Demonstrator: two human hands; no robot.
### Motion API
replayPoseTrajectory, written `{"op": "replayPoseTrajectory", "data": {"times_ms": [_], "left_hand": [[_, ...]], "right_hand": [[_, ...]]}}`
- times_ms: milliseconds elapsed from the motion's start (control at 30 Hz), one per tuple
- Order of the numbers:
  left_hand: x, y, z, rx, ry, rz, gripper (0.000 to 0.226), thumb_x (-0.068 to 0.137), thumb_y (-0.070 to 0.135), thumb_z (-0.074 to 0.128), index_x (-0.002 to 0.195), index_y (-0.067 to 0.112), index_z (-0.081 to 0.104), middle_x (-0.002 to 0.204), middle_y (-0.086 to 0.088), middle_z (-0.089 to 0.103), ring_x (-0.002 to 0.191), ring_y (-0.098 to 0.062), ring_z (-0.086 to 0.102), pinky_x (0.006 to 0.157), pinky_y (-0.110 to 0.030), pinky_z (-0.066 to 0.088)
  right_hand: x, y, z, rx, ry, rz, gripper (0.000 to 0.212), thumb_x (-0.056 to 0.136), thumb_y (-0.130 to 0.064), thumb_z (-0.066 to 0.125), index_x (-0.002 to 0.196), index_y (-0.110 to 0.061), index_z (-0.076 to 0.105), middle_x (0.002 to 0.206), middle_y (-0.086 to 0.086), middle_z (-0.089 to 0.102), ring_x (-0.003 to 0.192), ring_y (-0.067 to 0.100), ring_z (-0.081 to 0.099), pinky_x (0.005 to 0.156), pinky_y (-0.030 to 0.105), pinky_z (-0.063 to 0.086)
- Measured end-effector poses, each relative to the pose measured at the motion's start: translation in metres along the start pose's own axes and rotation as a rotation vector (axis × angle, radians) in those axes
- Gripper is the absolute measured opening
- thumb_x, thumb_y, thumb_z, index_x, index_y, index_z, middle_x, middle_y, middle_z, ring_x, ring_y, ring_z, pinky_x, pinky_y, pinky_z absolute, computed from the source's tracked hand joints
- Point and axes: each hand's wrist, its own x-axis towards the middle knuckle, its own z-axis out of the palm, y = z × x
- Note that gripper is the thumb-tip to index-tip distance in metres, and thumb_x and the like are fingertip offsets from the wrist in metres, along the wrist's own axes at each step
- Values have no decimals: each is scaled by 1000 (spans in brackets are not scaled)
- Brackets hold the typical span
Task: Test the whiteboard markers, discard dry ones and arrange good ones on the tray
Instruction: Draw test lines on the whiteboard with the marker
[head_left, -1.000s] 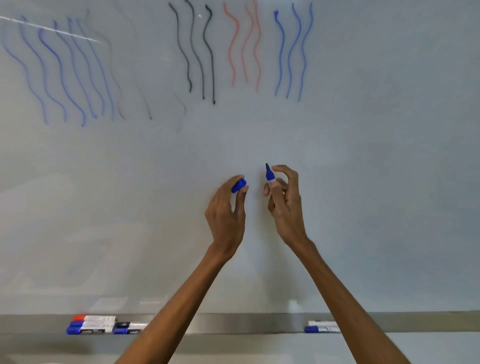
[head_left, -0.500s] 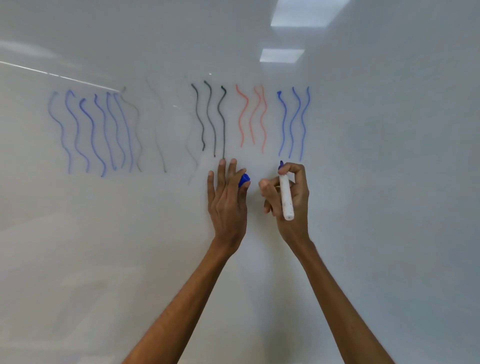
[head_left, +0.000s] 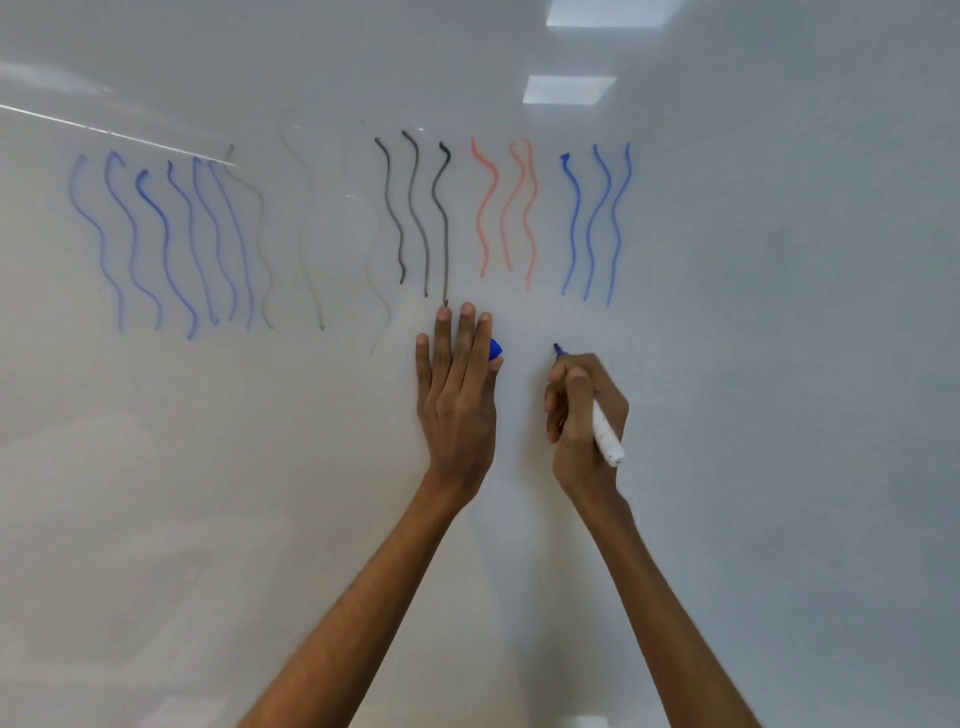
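1. The right hand (head_left: 582, 410) grips a blue whiteboard marker (head_left: 605, 436) in a writing hold, fingers curled round its white barrel. Its blue tip (head_left: 557, 348) points up and left at centre frame, and I cannot tell whether it touches the whiteboard (head_left: 779, 364).
2. The left hand (head_left: 457, 395) lies just left of it with straight fingers against the board, its thumb pinching the blue cap (head_left: 496, 349) against the forefinger's side.
3. Test strokes run across the upper frame: pale blue lines (head_left: 166, 244) at upper left, faint grey lines (head_left: 306, 234), black lines (head_left: 415, 218), red lines (head_left: 506, 208) and darker blue lines (head_left: 595, 223) right of centre. The tray is out of view.
4. The step in hand looks like this marker's trial stroke, not yet drawn.
5. A stroke made with too light a touch could look faint, so a good marker might be binned as dry.
6. A stroke drawn up into the darker blue lines above the tip would blur which ink is new.
7. The left fingertips sit just below the black lines' lower ends, and a slide upward would smear them.
8. The cap is held by the thumb alone, so relaxing it could drop the cap.
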Motion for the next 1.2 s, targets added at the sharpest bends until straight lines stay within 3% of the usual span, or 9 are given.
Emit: {"op": "replayPoseTrajectory", "data": {"times_ms": [133,267,500,833,1067,1200], "left_hand": [[-2,1,0,1,-8,-5,40,106,17,42,143,4,40,151,-13,39,144,-32,31,119,-50,24],[-5,4,1,-1,-12,-20,40,106,18,43,143,3,42,152,-14,37,145,-31,26,120,-49,21],[-38,12,5,4,-72,-28,42,105,18,44,144,4,38,153,-14,33,145,-30,25,120,-49,21],[-40,12,6,18,-69,-33,41,105,17,44,144,4,40,153,-13,32,146,-29,24,120,-48,21],[-41,12,6,23,-90,-20,44,105,19,44,146,5,36,155,-13,29,147,-30,21,120,-49,19],[-42,11,6,45,-95,-8,48,104,19,46,148,5,31,155,-13,26,147,-29,18,120,-50,19]], "right_hand": [[-23,11,-8,45,40,71,30,91,-30,43,72,-11,57,56,15,46,46,14,41,43,22,34],[-27,9,-11,15,10,103,29,88,-30,43,70,-13,59,50,2,47,42,15,41,43,20,32],[25,-23,-11,42,64,3,25,91,-11,39,74,-7,57,51,20,45,41,17,41,40,22,31],[-7,8,-23,-76,61,34,27,90,-15,40,70,-12,57,48,-6,45,39,15,40,44,20,31],[-15,8,-29,-55,72,59,26,88,-12,41,69,-9,59,50,-5,47,39,14,40,43,19,30],[13,-14,-31,-34,71,-32,21,91,-6,40,79,-6,57,51,-3,46,38,13,40,41,19,30]]}}
